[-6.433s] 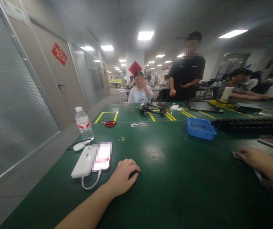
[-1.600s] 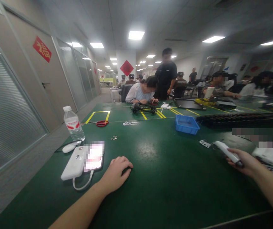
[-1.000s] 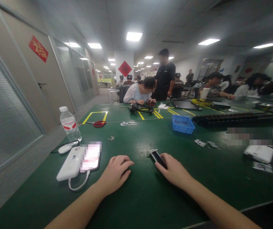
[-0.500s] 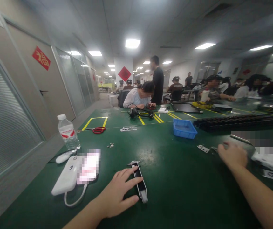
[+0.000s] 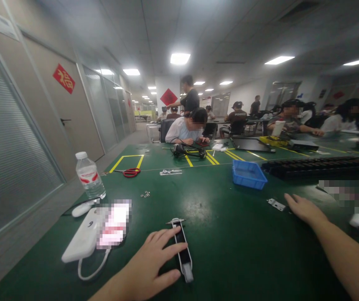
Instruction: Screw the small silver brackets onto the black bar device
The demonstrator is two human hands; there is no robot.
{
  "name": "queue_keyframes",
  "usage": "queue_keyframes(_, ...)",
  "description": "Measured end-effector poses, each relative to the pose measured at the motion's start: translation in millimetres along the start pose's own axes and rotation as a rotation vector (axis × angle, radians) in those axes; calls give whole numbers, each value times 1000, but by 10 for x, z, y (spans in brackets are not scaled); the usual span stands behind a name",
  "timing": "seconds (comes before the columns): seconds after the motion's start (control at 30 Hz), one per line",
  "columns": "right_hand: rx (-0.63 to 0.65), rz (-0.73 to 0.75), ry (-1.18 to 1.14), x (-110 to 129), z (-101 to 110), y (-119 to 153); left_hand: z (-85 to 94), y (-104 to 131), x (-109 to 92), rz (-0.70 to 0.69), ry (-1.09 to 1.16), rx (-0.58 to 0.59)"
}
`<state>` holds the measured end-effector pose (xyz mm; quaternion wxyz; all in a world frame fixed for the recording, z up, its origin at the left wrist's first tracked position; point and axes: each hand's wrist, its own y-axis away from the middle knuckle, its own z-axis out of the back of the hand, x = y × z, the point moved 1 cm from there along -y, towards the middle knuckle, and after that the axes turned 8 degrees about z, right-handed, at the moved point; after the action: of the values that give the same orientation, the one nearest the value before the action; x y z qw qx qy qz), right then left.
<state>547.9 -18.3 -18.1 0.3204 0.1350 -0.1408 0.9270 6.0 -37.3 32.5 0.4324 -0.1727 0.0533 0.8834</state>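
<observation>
The long piece (image 5: 184,256) lies under your spread left hand (image 5: 152,257); the metal plate (image 5: 276,204) left of your right hand (image 5: 305,210) (grip unclear) sits loose

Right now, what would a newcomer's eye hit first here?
Probably the bright blue tray, right of centre on the green table. Then the clear bottle standing near the table's left edge, and the left hand, lower centre, fingers across a narrow, dark-faced bar.

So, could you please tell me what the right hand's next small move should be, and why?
Perhaps pick up the small metal plate: the right hand is just beside it, while the left hand's fingers rest on the white-framed piece.
</observation>
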Motion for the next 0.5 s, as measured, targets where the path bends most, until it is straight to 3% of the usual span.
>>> queue_keyframes(0.1, 145, -17, 59, 138, 63, 102, 6, -5, -4, -10, -5, -6)
queue_keyframes(0.23, 222, 28, 84, 372, 93, 202, -8, -8, 11, -2, -24, 22)
queue_keyframes(0.5, 163, 144, 60, 997, -249, 456, -18, 8, 27, -36, -21, -2)
